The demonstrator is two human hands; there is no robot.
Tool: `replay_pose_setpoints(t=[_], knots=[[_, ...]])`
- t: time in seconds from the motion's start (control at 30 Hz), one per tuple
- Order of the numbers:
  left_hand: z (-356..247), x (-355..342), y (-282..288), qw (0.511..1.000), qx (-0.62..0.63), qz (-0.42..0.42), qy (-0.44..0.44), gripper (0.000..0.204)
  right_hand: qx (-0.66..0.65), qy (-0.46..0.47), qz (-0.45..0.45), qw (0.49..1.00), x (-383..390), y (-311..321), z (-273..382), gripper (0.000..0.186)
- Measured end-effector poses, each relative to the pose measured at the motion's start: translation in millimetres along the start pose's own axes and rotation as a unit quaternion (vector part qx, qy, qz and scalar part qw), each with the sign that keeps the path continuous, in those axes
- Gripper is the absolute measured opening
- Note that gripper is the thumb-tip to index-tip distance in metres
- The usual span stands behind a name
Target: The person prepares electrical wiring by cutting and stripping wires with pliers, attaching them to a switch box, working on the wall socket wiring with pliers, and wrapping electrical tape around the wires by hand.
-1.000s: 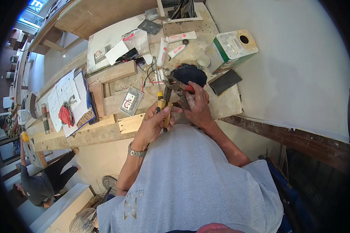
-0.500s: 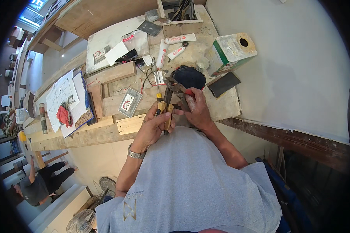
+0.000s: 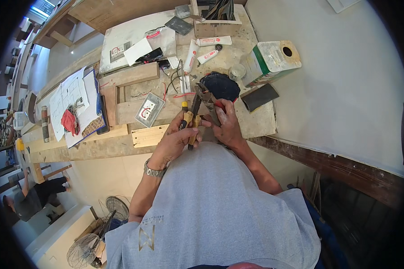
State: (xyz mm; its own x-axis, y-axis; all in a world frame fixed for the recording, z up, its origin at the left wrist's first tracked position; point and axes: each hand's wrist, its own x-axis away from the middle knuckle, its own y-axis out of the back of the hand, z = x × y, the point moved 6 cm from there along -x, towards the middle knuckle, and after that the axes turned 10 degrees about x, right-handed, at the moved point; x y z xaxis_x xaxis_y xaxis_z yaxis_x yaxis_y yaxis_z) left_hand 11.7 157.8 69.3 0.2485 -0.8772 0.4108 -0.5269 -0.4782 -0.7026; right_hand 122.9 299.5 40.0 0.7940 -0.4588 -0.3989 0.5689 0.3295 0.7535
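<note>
two tools (image 3: 184,104): left hand (image 3: 177,141); one pliers (image 3: 203,90): right hand (image 3: 229,127); three tubes (image 3: 191,56)

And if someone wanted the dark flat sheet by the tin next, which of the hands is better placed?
Probably the right hand: it is nearer the dark flat sheet, though it holds red-handled pliers. The left hand is farther away and holds yellow-handled tools.

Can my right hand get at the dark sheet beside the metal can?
Probably yes: only bare tabletop seems to lie between the right hand and the dark sheet, though that hand is holding red-handled pliers.
</note>
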Motion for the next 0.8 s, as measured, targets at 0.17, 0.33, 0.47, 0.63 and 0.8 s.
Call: replay_pose_setpoints(t=[0.17, 0.33, 0.47, 0.63, 0.8], knots=[[-2.6, 1.7, -1.7, 0.999, 0.030, -0.025, -0.005, 0.042, 0.087, 0.012, -0.013, 0.996, -8.5, 11.8, 9.3, 0.047], [-0.9, 2.7, 2.8, 0.999, 0.028, -0.029, 0.019, 0.037, 0.142, 0.009, -0.009, 0.990, -10.0, 9.3, 8.3, 0.046], [4.3, 3.8, 2.5, 0.996, 0.050, -0.041, 0.054, 0.034, 0.154, 0.011, -0.003, 0.988, -7.3, 5.7, 4.0, 0.045], [3.8, 0.4, -7.8, 0.992, 0.094, -0.038, 0.077, 0.034, 0.123, -0.014, 0.013, 0.992, 3.6, -13.6, -11.6, 0.036], [8.0, -0.8, -2.9, 0.990, 0.103, -0.033, 0.090, 0.034, 0.145, -0.013, 0.011, 0.989, 5.2, -15.6, -11.1, 0.030]])
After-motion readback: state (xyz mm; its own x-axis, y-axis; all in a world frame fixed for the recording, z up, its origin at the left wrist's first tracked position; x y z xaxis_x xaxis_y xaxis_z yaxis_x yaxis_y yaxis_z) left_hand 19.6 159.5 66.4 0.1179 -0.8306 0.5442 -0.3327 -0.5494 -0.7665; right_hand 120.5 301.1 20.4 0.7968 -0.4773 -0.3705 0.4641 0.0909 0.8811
